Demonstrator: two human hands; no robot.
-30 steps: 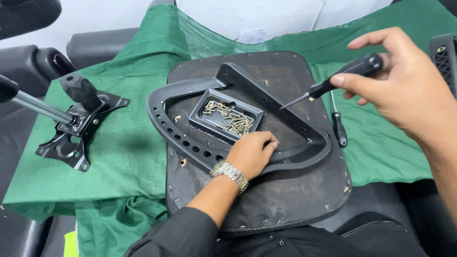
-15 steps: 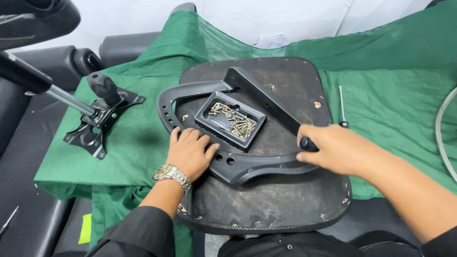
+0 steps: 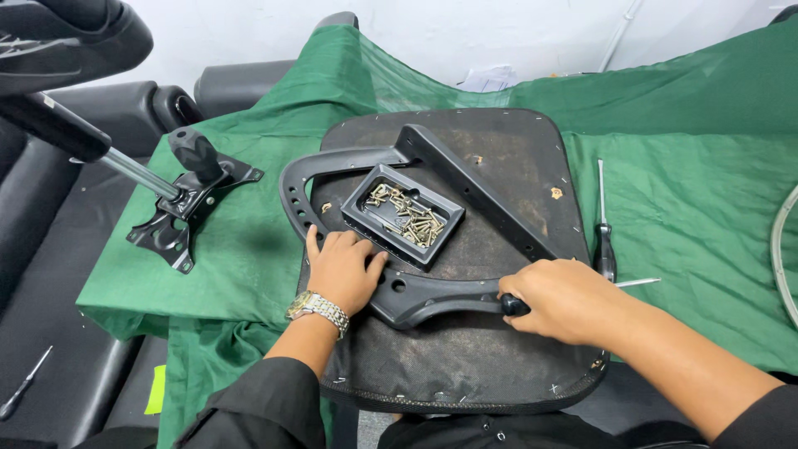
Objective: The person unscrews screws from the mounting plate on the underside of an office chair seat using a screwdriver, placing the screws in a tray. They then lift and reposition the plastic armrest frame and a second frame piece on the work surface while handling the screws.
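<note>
No packages, signs or screens in view — only a small yellow-green label (image 3: pixel 155 389), lower left.

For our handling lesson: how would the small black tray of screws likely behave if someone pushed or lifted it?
The tray looks rigid, so it would probably slide as one piece. Its loose screws would likely shift and rattle. Perched on the armrest frame, it may tip and spill.

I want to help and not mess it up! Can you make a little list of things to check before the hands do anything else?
1. Left hand pressing down on the black plastic frame: ok.
2. Right hand wrapped around a black-handled tool: ok.
3. Tool tip sitting in a hole: cannot tell, hidden by the hand.
4. Screws all inside the small black tray: not ok, one loose piece lies beside it.
5. Spare screwdriver lying flat on the green cloth: ok.
</note>
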